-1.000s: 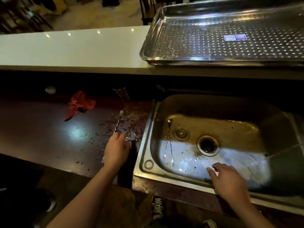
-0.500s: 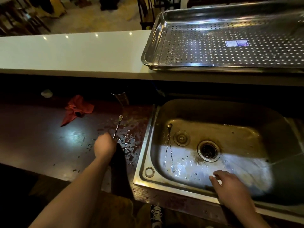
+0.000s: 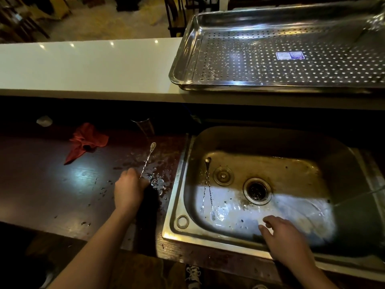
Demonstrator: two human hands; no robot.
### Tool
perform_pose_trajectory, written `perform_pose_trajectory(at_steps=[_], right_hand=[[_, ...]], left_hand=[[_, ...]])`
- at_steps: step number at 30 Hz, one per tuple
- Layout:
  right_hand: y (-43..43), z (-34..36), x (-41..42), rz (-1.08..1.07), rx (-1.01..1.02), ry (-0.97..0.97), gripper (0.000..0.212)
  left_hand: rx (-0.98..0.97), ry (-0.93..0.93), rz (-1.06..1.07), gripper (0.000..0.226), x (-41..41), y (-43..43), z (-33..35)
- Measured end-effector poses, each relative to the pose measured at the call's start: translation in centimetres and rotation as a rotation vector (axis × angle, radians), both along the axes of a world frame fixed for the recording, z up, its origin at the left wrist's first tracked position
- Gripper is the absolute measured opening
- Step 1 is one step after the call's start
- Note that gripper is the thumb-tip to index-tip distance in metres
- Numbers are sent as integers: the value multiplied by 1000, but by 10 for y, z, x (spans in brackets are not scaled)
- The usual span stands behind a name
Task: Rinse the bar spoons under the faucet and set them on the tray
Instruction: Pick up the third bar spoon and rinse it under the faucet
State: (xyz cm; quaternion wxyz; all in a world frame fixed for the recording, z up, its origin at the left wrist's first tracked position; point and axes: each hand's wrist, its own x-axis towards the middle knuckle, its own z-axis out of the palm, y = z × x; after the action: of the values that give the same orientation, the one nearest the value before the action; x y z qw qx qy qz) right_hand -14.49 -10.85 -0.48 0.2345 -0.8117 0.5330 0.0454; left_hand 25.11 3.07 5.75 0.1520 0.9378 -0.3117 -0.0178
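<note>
Left hand (image 3: 129, 189) closed around thin twisted steel bar spoon (image 3: 148, 158) on wet dark counter (image 3: 52, 184), right hand (image 3: 285, 238) fingers spread, empty, over steel sink (image 3: 343, 163), two bar spoons (image 3: 208, 188) just beyond it

We can't read any text here. The tray (image 3: 291, 65) carries a blue-white sticker (image 3: 290, 55), its print too blurred.
</note>
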Motion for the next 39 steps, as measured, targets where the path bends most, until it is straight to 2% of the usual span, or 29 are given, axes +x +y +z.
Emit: perform_pose_trajectory(at_steps=[5,10,13,15,19,22,25,30,39], right_hand=[[1,4,0,-11,13,-34,31],[2,10,-2,-19,7,-45,33],[1,10,-4,-51,70,-105,30],[-2,13,-7,-151,185,-230,26],[-11,25,-14,-401,357,-619,10],[-17,43,-20,-611,482,-940,18],[-21,61,-23,-713,552,-1149,26],[-27,79,-19,-790,580,-1338,25],[-40,95,-27,-997,512,-1361,27]], left_hand=[[-203,42,-173,19,-60,-7,16],[-240,82,-354,21,-118,-27,30],[-270,145,-435,19,-153,-41,36],[-275,172,-486,16,-175,-49,37],[-254,208,-578,18,-212,-64,35],[-249,228,-623,14,-231,-69,33],[-232,239,-667,12,-246,-72,33],[-204,234,-722,15,-266,-73,36],[-251,254,-806,18,-289,-80,42]])
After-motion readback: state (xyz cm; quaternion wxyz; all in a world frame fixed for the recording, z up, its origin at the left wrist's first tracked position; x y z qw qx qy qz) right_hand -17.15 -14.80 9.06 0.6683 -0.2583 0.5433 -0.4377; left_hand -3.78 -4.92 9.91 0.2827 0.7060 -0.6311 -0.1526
